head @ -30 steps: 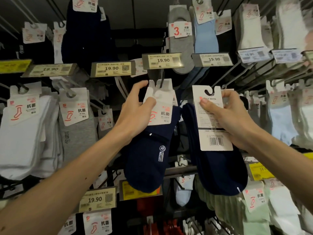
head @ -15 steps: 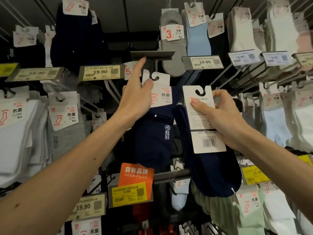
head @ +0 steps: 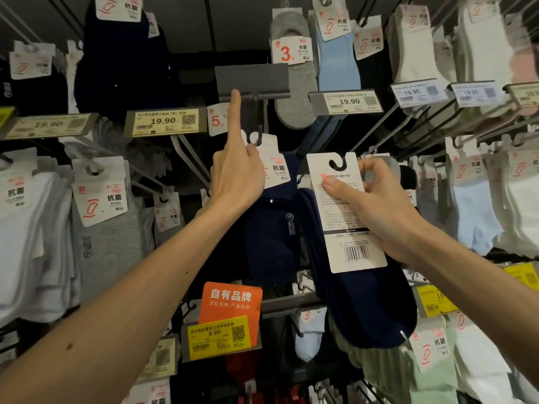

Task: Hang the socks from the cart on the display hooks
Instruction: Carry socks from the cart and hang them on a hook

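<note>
Reaches up with the left hand [head: 236,176] near the middle of the view. Pokes one straight finger at the bottom edge of the grey price flap [head: 252,80], at 12 o'clock from that hand, with the flap tipped up. Pinches the white card of the first sock pack [head: 275,170], thumb on the front, other fingers curled behind. Lets its dark blue socks hang down toward 6 o'clock. Holds the card's hole right at the tip of the display hook [head: 257,118], just under the flap. Cannot tell if the card is on the hook or only touching it.

Grips the second sock pack [head: 354,243] with the right hand [head: 376,211], at 3 o'clock from the first pack and just beside it. Pinches its long white card, thumb on the printed side, fingers curled round the far edge. Holds this pack up in the air, with its dark blue socks hanging toward 5 o'clock.

Looks out on an orange sign [head: 232,301] at 6 o'clock, with a yellow price tag [head: 218,336] touching its lower part. Takes in grey socks [head: 105,246] and white socks [head: 26,243] on hooks at 9 o'clock, and light blue socks [head: 474,217] at 3 o'clock.
</note>
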